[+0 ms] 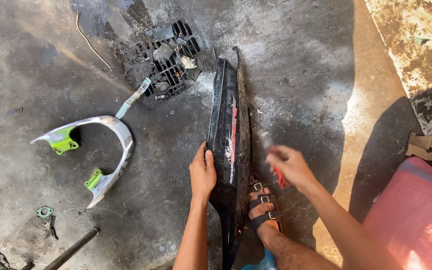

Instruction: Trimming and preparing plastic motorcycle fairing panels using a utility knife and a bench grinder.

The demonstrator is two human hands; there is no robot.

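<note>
Head cam: nearest = person's foot in black strapped sandal (263, 202), touching the lower R edge of the black bodywork panel (230, 150), which stands on its long edge on the stained concrete floor (296, 60). All places ref the panel. Left hand (202, 172) flat on its L face, fingers together, thumb over the top edge, bracing it, not a full grip. Right hand (288, 167) just R of it, closed round a red-handled tool (275, 160); tool is motion-blurred, tip not clear, can't tell if it touches the panel. Behind the panel's far end: black grille part (168, 57) w/ debris on it. Well to the L: silver grab rail w/ green mounts (93, 152), a small green gasket (44, 211) nearer the camera, dark metal bar (71, 249) bottom L. Far R: pink cloth (418, 215), cardboard scrap (428, 147). Risks, my read: panel is only propped by palm + foot, so a hard push from the tool side could tip or slide it; tool slipping off glossy plastic could scratch paint or hit the bare toes/L fingers.
</note>
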